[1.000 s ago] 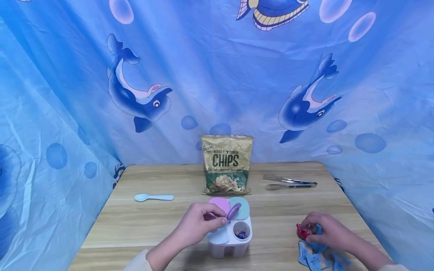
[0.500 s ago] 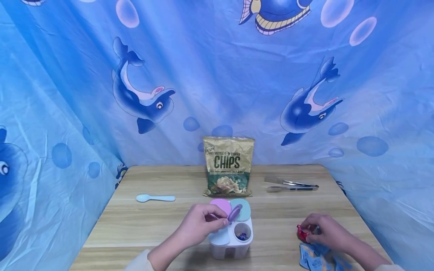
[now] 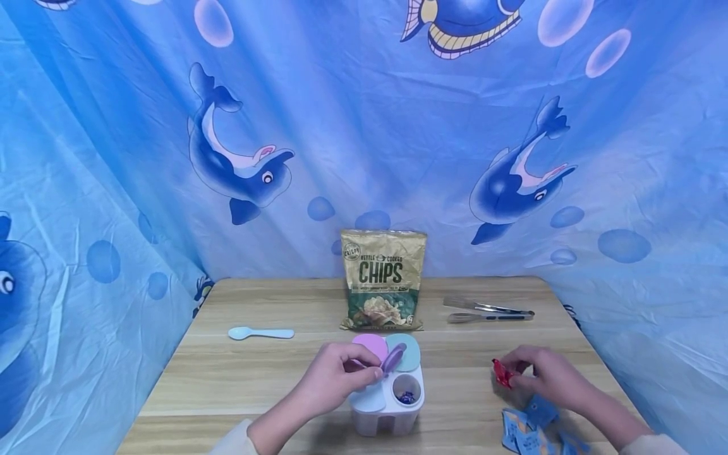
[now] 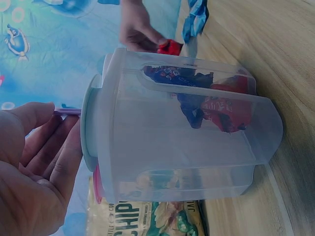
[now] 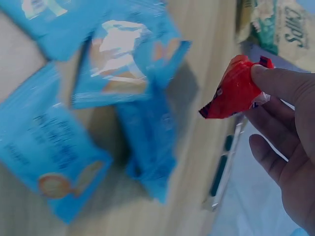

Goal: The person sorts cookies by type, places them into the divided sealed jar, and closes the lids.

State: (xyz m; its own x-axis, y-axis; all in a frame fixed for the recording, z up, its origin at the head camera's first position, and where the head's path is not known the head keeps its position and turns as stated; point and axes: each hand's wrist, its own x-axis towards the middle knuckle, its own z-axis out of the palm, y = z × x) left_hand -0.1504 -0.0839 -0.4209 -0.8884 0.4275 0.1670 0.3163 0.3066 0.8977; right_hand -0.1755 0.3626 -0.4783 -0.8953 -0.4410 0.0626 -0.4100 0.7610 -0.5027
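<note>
My left hand (image 3: 344,373) pinches a purple lid (image 3: 394,358), tilted up over one round opening of a white four-part container (image 3: 392,420). Pink (image 3: 370,344), green (image 3: 405,354) and pale blue (image 3: 366,398) lids cover the other parts. Dark wrapped candy (image 3: 406,397) lies in the uncovered compartment; through the clear wall in the left wrist view, blue (image 4: 189,96) and red (image 4: 229,105) wrappers show. My right hand (image 3: 548,376) pinches a red wrapped candy (image 5: 236,88) between thumb and fingers, above several blue snack packets (image 5: 54,152).
A chips bag (image 3: 383,278) stands behind the container. Metal tongs (image 3: 489,309) lie at the back right of the wooden table (image 3: 273,392), and a light blue spoon (image 3: 260,332) at the left. A blue sea-print curtain (image 3: 370,126) surrounds the table.
My right hand has lifted the red candy off the blue packets and moved slightly left and up. My left hand stays at the container with the purple lid held up.
</note>
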